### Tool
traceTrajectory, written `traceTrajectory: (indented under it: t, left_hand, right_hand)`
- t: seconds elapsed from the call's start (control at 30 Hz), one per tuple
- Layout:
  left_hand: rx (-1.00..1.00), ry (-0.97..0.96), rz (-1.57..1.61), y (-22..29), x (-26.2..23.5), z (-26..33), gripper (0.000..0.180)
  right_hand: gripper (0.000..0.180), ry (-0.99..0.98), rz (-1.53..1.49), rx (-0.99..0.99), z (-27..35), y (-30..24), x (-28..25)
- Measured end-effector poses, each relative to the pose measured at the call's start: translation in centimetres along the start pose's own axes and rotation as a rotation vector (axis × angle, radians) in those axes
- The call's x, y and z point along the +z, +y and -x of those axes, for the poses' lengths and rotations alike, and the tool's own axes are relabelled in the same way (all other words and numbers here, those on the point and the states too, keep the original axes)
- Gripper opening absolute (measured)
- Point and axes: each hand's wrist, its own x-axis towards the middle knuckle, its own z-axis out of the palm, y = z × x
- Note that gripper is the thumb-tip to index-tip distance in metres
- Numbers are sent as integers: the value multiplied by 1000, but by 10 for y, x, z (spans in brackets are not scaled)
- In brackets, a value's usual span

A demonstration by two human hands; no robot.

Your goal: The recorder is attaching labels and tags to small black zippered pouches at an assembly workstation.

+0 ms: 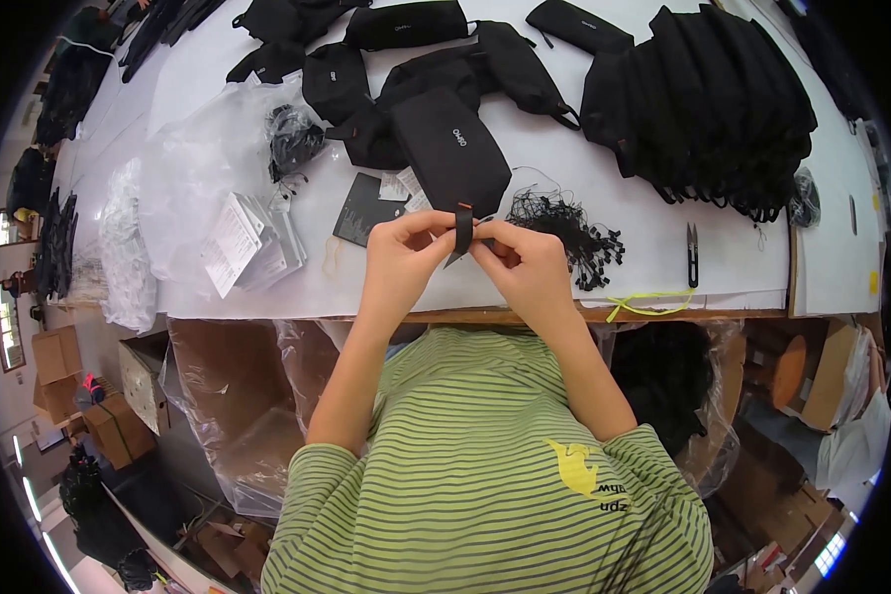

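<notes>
My left hand [402, 259] and my right hand [533, 269] meet at the table's near edge, fingers pinched together. Between them is a short black strap [462, 230] on the near end of a black fabric pouch [453, 148]. The pouch lies on the table pointing away from me, with a small orange tab where the strap begins. Both hands grip the strap from either side; anything smaller inside the right fingertips is hidden. Close to my right hand lies a tangled heap of black hang-tag strings [569, 233]. A black card [358, 208] with white labels lies beyond my left hand.
More black pouches [335, 84] crowd the far middle, and a big stack of them [708, 109] stands at right. Clear plastic bags [193, 178] and printed white cards [246, 243] lie left. Thread snips [692, 259] and a yellow-green ribbon [648, 305] are near right.
</notes>
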Motion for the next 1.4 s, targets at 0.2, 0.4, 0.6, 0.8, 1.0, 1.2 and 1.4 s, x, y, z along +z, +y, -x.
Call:
traceTrajectory:
  t: [0.2,0.4,0.6,0.8,1.0,1.2,1.4]
  left_hand:
    - [270,496,194,15,12,25,5]
    - [237,270,660,31,1,37,11]
    - [76,138,436,39,12,38,9]
    - [120,149,343,35,22,36,8]
    - [129,195,228,35,26,38,8]
    - [151,210,184,38,28,38,7]
    - [147,213,165,36,27,37,7]
  right_hand:
    - [11,-6,-502,128,2,0,-3]
    - [14,-15,-919,164,-1,-14,-24]
    - [13,44,-906,53,3,-19,-16]
    - [15,63,-825,152,6,-19,-12]
    - [17,43,-954,269,8,-16,-3]
    - [22,11,-1016,361,6,-13,-4]
    - [22,1,-1091,364,6,-13,-4]
